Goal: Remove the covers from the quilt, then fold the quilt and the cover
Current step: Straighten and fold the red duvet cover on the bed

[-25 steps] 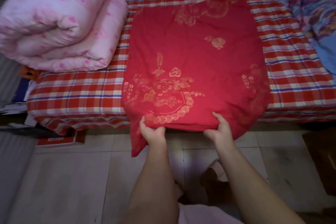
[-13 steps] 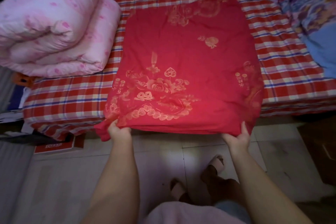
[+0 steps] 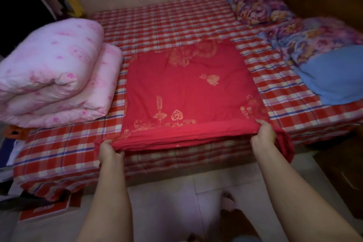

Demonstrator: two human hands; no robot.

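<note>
A: Where is the cover?

B: The red fabric cover (image 3: 188, 92), printed with gold flowers and a heart, fills the centre of the frame. It lies flat in folded layers on the bed (image 3: 169, 23), which has a red, white and blue checked sheet. Its near edge sits at the front edge of the mattress.

A: And the hands?

B: The left hand (image 3: 109, 150), lower left of centre, has its fingers curled round the near left corner, with the layers bunched in its grip. The right hand (image 3: 264, 133), right of centre, has its thumb and fingers closed on the near right corner. A loose flap of red cloth hangs past it to the right, over the bed's side.

A: What about the edge between them?

B: It is stretched taut from one hand to the other.

A: And the quilt?

B: The pink padded quilt (image 3: 53, 72), dotted with darker pink, is on the left of the frame. It is folded into a thick bundle on the same sheet, just beside the cover. I cannot tell if they touch.

A: Anything else?

B: A purple floral pillow (image 3: 261, 6) is at the upper right, with blue and floral bedding (image 3: 324, 76) below it. A pale tiled floor (image 3: 167, 192) runs along the bottom, and a red and white flat box (image 3: 45, 210) lies at the lower left.
</note>
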